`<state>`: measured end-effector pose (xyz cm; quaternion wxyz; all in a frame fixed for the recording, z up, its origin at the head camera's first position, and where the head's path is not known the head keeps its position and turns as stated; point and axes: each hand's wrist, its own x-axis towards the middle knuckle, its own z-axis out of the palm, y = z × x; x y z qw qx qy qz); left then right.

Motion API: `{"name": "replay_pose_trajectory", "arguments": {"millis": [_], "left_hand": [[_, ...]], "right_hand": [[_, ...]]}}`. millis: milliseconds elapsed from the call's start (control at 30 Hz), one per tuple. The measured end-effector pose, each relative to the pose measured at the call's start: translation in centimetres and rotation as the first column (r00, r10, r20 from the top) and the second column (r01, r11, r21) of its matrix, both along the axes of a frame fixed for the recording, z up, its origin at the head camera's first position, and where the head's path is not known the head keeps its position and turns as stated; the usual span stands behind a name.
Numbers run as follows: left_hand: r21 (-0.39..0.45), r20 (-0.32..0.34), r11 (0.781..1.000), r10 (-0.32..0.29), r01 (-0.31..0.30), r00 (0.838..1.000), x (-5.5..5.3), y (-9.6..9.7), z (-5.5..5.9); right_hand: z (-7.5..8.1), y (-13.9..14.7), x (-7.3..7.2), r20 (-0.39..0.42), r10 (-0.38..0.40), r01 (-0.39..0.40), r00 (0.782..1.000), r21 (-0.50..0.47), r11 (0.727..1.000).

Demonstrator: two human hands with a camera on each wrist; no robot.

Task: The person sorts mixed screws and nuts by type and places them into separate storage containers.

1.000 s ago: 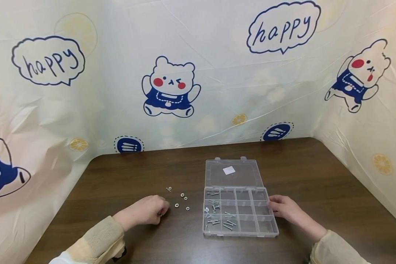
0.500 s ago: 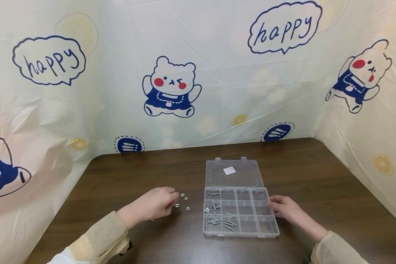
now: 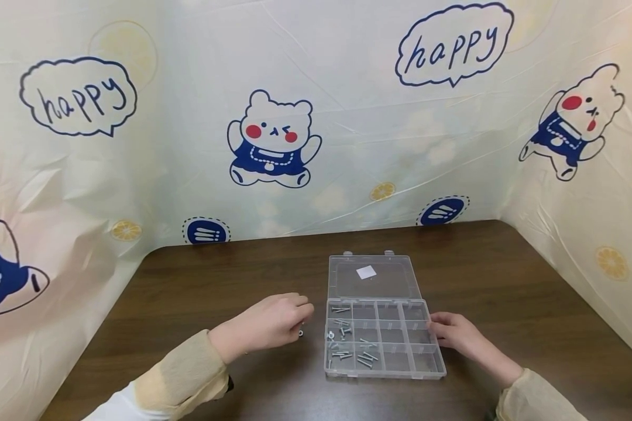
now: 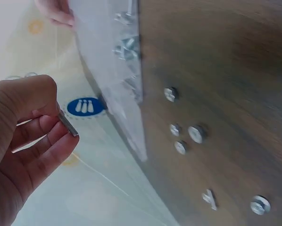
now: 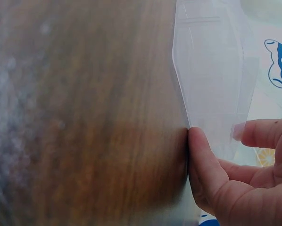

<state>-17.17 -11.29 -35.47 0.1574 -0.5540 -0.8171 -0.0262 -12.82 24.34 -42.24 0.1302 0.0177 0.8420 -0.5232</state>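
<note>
My left hand (image 3: pixel 268 321) hangs over the table just left of the clear plastic compartment box (image 3: pixel 393 358). Its thumb and fingers pinch a small metal screw (image 4: pixel 68 124), best seen in the left wrist view. Below it, several small nuts (image 4: pixel 196 134) lie loose on the table, along with a short screw (image 4: pixel 210 199); in the head view the hand hides most of them. At the box's right side, my right hand (image 3: pixel 455 333) grips the wall between thumb and fingers. Screws (image 3: pixel 341 354) lie in the box's left compartments.
The box's lid (image 3: pixel 384 286) is folded back flat behind it, with a white label (image 3: pixel 366 272) on it. Dark wooden table (image 3: pixel 200 280) surrounds the box. A printed curtain (image 3: pixel 347 146) stands along the table's back and sides.
My left hand has moved right, from left of the loose nuts to over them, close to the box, with a screw now in its fingers. My right hand and the box have stayed put.
</note>
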Motion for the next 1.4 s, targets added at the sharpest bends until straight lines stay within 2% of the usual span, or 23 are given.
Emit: {"name": "replay_pose_trajectory", "arguments": {"millis": [167, 400, 500, 667, 800, 1000, 1100, 1267, 1400], "left_hand": [[-0.019, -0.003, 1.000, -0.023, 0.022, 1.000, 0.1, 1.9, 0.7], [-0.001, -0.015, 0.998, -0.067, 0.067, 0.998, -0.2, 4.5, 1.5], [0.002, 0.026, 0.997, -0.076, 0.076, 0.997, -0.4, 5.4, 1.8], [0.014, 0.144, 0.997, -0.077, 0.075, 0.987, -0.9, 6.9, 1.9], [0.015, 0.251, 0.999, -0.054, 0.052, 0.966, -1.2, 8.0, 1.5], [-0.015, 0.351, 1.000, -0.009, 0.015, 0.936, -1.3, 9.5, 0.2], [-0.038, 0.380, 0.999, 0.008, 0.007, 0.925, -1.3, 9.9, -0.4], [-0.050, 0.385, 0.999, 0.018, 0.001, 0.923, -1.4, 10.3, -1.2], [-0.061, 0.386, 0.998, 0.028, -0.005, 0.922, -1.5, 10.2, -1.4]], "right_hand": [[0.0, 0.1, 0.1, 0.001, 0.009, -0.009, 1.000, -0.014, 1.000], [0.0, 0.2, 0.1, -0.007, 0.020, -0.020, 1.000, -0.036, 0.999], [-0.1, 0.2, 0.1, -0.011, 0.026, -0.026, 1.000, -0.043, 0.999], [-0.1, 0.2, 0.1, -0.008, 0.023, -0.023, 1.000, -0.039, 0.999], [-0.1, 0.2, 0.1, -0.005, 0.019, -0.019, 1.000, -0.037, 0.999], [-0.2, 0.1, 0.0, 0.001, 0.005, -0.005, 1.000, -0.014, 1.000], [-0.1, 0.1, -0.1, 0.000, 0.007, -0.007, 1.000, 0.000, 1.000], [0.0, 0.0, -0.1, -0.001, 0.000, 0.000, 1.000, 0.012, 1.000], [0.0, 0.1, -0.1, -0.004, 0.001, -0.001, 1.000, 0.017, 1.000]]}}
